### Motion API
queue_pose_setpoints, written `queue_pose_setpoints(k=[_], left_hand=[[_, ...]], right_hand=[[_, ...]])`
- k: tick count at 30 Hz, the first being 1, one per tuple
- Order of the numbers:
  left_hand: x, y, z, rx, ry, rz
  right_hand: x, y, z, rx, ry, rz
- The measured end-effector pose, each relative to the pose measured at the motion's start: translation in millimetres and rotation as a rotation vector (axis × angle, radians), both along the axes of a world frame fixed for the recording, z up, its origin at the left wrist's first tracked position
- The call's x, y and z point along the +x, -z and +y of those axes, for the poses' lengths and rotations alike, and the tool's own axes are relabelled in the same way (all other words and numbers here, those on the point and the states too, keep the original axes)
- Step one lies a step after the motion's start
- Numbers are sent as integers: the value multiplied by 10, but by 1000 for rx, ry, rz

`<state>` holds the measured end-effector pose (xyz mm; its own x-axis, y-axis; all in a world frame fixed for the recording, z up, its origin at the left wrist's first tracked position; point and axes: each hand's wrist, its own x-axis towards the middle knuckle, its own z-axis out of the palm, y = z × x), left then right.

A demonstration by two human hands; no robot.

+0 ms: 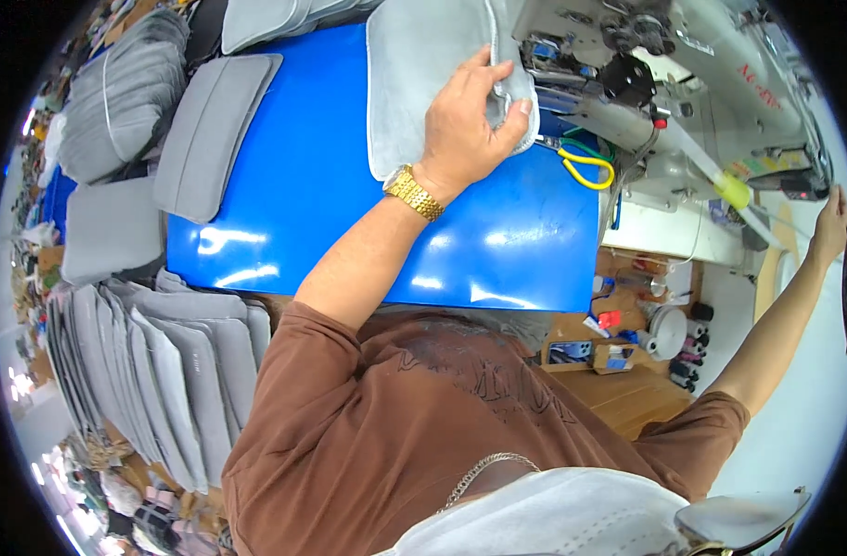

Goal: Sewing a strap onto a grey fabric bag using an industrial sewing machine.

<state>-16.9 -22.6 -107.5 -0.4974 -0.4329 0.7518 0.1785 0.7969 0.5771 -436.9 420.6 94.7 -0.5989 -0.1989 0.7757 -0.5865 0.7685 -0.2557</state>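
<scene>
Nearby, open blue tabletop (312, 139), left hand (465, 120) at edge of grey panel (400, 93)

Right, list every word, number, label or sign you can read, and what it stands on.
I won't copy wording, only place it:
Red handwritten characters on the grey machine.
Dark outlined lettering on the brown shirt, broken by folds.
Any print on the green-and-red label: too small to read.
</scene>
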Motion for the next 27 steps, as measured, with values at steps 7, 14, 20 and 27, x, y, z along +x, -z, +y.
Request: queue_pose_setpoints(k=[7,14,20,27], left_hand=[[33,-342,190,51,-101,-361],[73,-432,117,-24,-143,-579],[152,134,-168,-167,-229,-662],[-62,387,-57,-201,-184,-610]], right_hand=[[-479,326,210,-828,-260,-550],[-618,19,511,-594,-198,-576],[-639,-2,371,-485,-210,-638],[-551,74,378,-543,-225,-576]])
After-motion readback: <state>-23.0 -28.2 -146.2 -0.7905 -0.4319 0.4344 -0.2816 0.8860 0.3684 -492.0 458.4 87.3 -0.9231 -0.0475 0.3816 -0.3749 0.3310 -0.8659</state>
